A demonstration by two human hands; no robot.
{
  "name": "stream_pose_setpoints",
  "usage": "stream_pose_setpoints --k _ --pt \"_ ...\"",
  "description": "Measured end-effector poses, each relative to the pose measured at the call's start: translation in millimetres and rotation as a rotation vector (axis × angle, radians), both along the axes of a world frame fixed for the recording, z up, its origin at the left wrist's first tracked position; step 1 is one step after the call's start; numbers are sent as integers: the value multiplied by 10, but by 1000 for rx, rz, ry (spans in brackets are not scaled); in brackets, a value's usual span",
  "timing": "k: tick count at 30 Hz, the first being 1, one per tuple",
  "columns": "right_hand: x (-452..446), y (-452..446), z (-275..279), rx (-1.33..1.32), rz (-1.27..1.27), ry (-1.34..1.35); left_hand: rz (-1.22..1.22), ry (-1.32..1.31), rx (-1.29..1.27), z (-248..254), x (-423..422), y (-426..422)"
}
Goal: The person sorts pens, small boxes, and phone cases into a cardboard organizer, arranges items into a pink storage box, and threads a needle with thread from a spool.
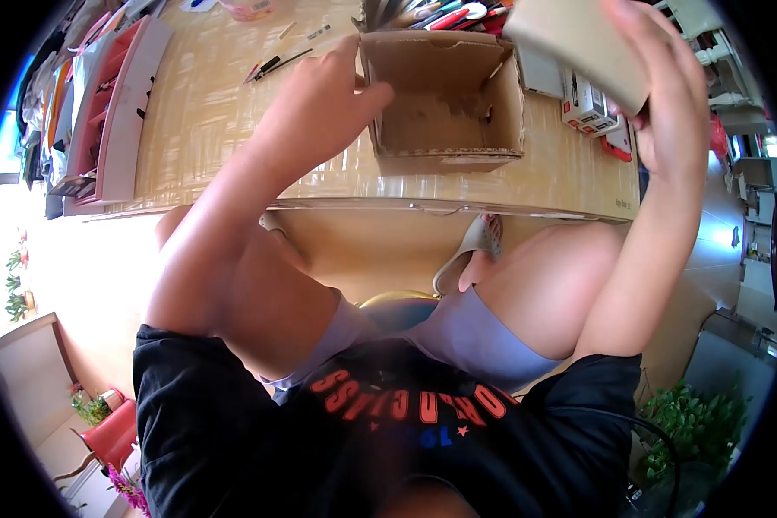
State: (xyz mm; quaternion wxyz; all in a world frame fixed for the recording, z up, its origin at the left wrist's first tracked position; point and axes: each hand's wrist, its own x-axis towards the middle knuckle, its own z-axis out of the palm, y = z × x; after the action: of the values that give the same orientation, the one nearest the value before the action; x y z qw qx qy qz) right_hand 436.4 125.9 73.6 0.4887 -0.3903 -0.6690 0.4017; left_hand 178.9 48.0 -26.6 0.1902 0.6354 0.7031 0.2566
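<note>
Over worktop [224, 112], right side: tan box-like item [578, 47], right hand [669, 95] gripping its right end; likely light, stiff, hold by edges. Left of it, open cardboard box [440, 112], probably light, walls slightly bendy, take by rim. Left hand [332, 95] at left rim; can't tell if gripping. Pens [457, 17] behind.

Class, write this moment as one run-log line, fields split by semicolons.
left hand: at left rim of cardboard box; right hand: holding pale box-shaped object; cardboard box: open-topped; pens: beyond box
</note>
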Motion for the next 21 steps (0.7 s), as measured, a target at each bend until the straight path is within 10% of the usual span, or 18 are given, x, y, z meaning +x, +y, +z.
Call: stream_pose_setpoints --k 6,11,17,21 --pt "-481 -150 -134 -17 176 -726 -196 66 197 -103 -77 30" --pt "-735 -6 -616 150 232 -710 -239 -1 208 -160 -150 67" --pt "-917 -19 -807 237 265 -661 74 -749 -177 63 -77 4" --pt "-873 61 -738 -73 414 -544 65 -811 -221 76 -109 34"
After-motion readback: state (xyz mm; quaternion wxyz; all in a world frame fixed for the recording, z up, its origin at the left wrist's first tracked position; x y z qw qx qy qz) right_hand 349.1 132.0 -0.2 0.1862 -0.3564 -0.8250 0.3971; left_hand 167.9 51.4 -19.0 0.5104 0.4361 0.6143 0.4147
